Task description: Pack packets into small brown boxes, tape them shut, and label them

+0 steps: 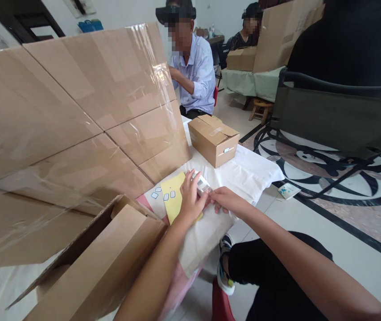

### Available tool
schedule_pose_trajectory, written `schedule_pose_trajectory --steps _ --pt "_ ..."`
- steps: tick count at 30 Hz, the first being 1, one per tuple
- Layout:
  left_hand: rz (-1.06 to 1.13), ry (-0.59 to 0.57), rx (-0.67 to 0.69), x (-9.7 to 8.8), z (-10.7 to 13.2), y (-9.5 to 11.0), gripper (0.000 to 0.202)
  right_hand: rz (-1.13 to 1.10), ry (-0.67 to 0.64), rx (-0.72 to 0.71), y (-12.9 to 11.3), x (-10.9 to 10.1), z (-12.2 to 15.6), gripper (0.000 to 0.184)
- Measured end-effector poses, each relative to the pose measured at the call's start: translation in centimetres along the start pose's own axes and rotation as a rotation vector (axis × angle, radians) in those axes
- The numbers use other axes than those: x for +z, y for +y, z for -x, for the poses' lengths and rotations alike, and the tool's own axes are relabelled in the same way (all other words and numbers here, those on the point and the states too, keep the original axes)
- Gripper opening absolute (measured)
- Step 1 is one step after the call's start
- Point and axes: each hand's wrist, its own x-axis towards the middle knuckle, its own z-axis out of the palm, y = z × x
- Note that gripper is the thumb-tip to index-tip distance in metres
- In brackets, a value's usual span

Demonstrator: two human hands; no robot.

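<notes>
My left hand [190,195] is curled round a small white packet [202,183] just above the white tablecloth [244,171]. My right hand [224,200] pinches the packet's near end, fingertips meeting the left hand. Under the left hand lies a yellow sheet [173,192] with several small blue-edged stickers [163,194] beside it. A closed small cardboard box [213,139] stands a little beyond the hands.
A tall taped cardboard wall [76,116] fills the left. An open cardboard box [103,263] lies near me on the left. A person in a light blue shirt [195,73] sits behind the table. A dark folding chair [337,111] stands at the right; a card [288,190] lies on the floor.
</notes>
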Motion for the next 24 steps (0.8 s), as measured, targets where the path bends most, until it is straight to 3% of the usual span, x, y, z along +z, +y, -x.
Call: schedule_pose_trajectory --steps 10,16,24 --pt "0.100 -0.018 -0.227 1.3 -0.7 -0.5 0.059 0.066 0.025 -0.007 -0.1 0.5 0.1 0.018" --pt "0.229 -0.016 -0.246 1.9 -1.0 -1.3 0.061 0.070 0.004 -0.006 -0.4 0.2 0.2 0.017" --pt "0.354 0.091 -0.205 2.3 -0.7 -1.5 0.064 0.154 -0.085 -0.048 -0.5 -0.9 0.1 0.017"
